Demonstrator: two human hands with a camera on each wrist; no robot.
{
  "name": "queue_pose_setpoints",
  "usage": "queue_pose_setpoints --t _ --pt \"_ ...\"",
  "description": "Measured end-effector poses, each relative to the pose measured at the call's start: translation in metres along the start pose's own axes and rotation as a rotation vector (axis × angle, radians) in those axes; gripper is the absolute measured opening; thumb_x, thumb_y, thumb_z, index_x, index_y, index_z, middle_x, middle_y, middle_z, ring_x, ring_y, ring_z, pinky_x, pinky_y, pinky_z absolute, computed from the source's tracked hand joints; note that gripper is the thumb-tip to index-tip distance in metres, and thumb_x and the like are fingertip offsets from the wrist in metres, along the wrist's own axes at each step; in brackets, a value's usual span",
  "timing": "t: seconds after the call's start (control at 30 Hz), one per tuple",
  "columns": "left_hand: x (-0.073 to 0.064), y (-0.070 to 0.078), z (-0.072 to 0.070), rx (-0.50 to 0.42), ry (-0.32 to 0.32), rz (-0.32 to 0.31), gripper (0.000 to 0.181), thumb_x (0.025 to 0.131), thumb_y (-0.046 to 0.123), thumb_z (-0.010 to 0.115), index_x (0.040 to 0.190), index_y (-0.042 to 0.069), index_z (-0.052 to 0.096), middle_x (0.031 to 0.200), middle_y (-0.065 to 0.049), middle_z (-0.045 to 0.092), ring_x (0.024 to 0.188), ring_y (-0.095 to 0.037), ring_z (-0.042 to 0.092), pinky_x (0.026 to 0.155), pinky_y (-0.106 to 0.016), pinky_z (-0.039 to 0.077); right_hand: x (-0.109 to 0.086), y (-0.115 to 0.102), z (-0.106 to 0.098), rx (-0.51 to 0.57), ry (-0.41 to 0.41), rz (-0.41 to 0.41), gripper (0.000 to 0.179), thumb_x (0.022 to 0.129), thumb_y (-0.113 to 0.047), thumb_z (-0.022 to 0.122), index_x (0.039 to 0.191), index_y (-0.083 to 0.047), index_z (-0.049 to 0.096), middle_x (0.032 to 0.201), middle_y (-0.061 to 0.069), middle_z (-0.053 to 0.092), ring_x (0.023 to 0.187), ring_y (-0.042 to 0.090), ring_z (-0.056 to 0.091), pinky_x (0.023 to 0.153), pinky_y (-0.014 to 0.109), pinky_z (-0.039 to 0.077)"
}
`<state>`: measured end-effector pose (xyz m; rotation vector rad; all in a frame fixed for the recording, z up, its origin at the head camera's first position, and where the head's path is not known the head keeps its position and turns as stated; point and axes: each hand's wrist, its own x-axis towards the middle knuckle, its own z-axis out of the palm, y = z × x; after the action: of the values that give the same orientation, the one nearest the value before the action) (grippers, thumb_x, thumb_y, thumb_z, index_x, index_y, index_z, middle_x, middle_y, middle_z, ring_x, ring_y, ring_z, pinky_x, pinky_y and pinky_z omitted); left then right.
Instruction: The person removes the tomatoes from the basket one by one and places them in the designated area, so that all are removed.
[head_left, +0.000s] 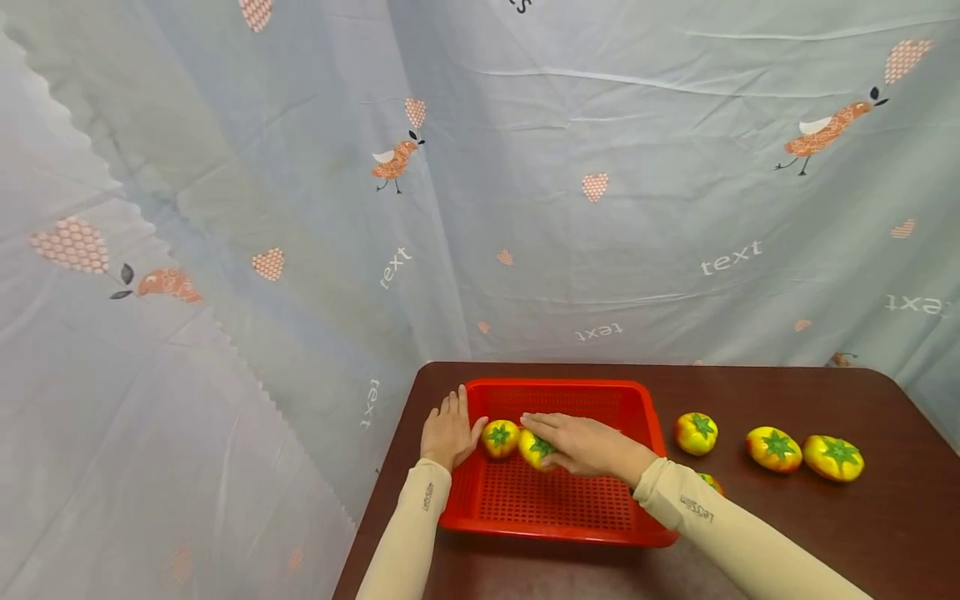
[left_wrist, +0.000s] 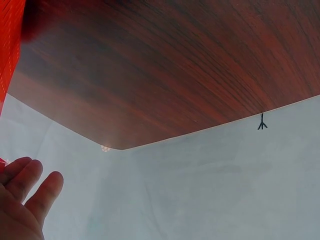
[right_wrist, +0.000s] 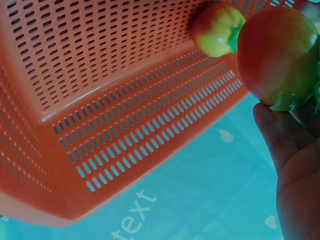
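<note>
A red plastic basket [head_left: 558, 532] with slotted walls stands on the dark wooden table. My right hand [head_left: 585, 443] holds a yellow-red persimmon-like fruit [head_left: 534, 451] with a green star-shaped cap, over the basket's inside. In the right wrist view the fingers [right_wrist: 280, 135] touch the lower side of this fruit [right_wrist: 277, 55]. Just left of it, a second such fruit [head_left: 499, 438] lies within the basket. My left hand [head_left: 447, 431] rests along the basket's left rim, fingers straight and thumb spread; in the left wrist view only part of the hand [left_wrist: 30, 200] shows.
Right of the basket lie more of these fruits: one near the rim [head_left: 696, 433], two farther right [head_left: 774, 449], [head_left: 834, 457], and another fruit [head_left: 709, 482] partly hidden by my right sleeve. A printed curtain [head_left: 562, 292] hangs behind and left of the table [head_left: 795, 533].
</note>
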<state>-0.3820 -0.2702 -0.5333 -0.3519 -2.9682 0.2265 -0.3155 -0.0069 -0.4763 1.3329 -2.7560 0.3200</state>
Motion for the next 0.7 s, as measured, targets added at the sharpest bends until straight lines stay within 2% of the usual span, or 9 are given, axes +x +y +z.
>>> queue_pose_setpoints --t 0.1,0.2,0.27,0.33,0.43,0.47,0.7 --pt "-0.001 -0.001 0.0 -0.001 -0.002 -0.004 0.076 0.101 0.053 0.035 0.152 -0.003 0.028 0.147 -0.021 0.047 0.134 -0.031 0.048 0.108 -0.044 0.042 -0.001 0.0 0.001 -0.014 -0.002 -0.008 0.07 0.092 -0.034 0.066 0.149 -0.003 0.04 0.151 0.012 0.046 0.135 0.026 0.049 0.106 0.039 0.046" --pt "-0.002 -0.001 0.0 -0.009 0.023 0.006 0.075 0.102 0.053 0.034 0.152 -0.004 0.028 0.146 -0.022 0.047 0.133 -0.032 0.048 0.108 -0.044 0.042 -0.003 0.0 0.0 -0.01 -0.008 0.008 0.071 0.091 -0.034 0.067 0.149 -0.005 0.039 0.152 0.01 0.045 0.136 0.026 0.048 0.106 0.038 0.046" --pt "-0.003 -0.001 0.001 -0.009 0.061 0.017 0.075 0.102 0.052 0.034 0.15 -0.005 0.03 0.144 -0.023 0.05 0.131 -0.032 0.05 0.106 -0.044 0.044 -0.005 0.001 -0.001 -0.001 -0.009 0.02 0.071 0.091 -0.034 0.068 0.149 -0.005 0.04 0.152 0.01 0.044 0.136 0.026 0.048 0.106 0.038 0.046" --pt "-0.003 -0.001 0.001 -0.013 0.065 0.016 0.075 0.102 0.052 0.033 0.15 -0.005 0.029 0.144 -0.022 0.05 0.131 -0.032 0.05 0.106 -0.044 0.044 -0.008 0.002 -0.002 0.009 -0.017 0.04 0.072 0.091 -0.035 0.067 0.15 -0.006 0.039 0.153 0.009 0.044 0.136 0.026 0.048 0.105 0.038 0.047" --pt "-0.003 -0.001 0.002 -0.011 0.054 0.011 0.075 0.102 0.052 0.034 0.151 -0.004 0.029 0.144 -0.022 0.049 0.131 -0.032 0.05 0.105 -0.044 0.044 -0.011 0.004 -0.004 0.016 -0.024 0.059 0.072 0.091 -0.035 0.067 0.151 -0.006 0.038 0.153 0.01 0.043 0.137 0.027 0.047 0.104 0.04 0.047" --pt "-0.002 0.0 0.001 -0.011 0.026 0.004 0.075 0.102 0.053 0.034 0.152 -0.003 0.027 0.146 -0.022 0.047 0.133 -0.032 0.048 0.107 -0.044 0.043 -0.013 0.005 -0.005 0.021 -0.026 0.064 0.072 0.091 -0.035 0.067 0.151 -0.006 0.037 0.153 0.011 0.043 0.137 0.027 0.047 0.104 0.04 0.047" --pt "-0.001 -0.001 0.002 -0.011 0.011 0.0 0.076 0.101 0.053 0.037 0.152 -0.003 0.028 0.146 -0.022 0.048 0.133 -0.032 0.049 0.106 -0.044 0.043 -0.028 0.02 -0.014 0.019 -0.009 0.094 0.073 0.092 -0.035 0.066 0.151 -0.005 0.036 0.153 0.013 0.042 0.136 0.03 0.047 0.104 0.044 0.047"
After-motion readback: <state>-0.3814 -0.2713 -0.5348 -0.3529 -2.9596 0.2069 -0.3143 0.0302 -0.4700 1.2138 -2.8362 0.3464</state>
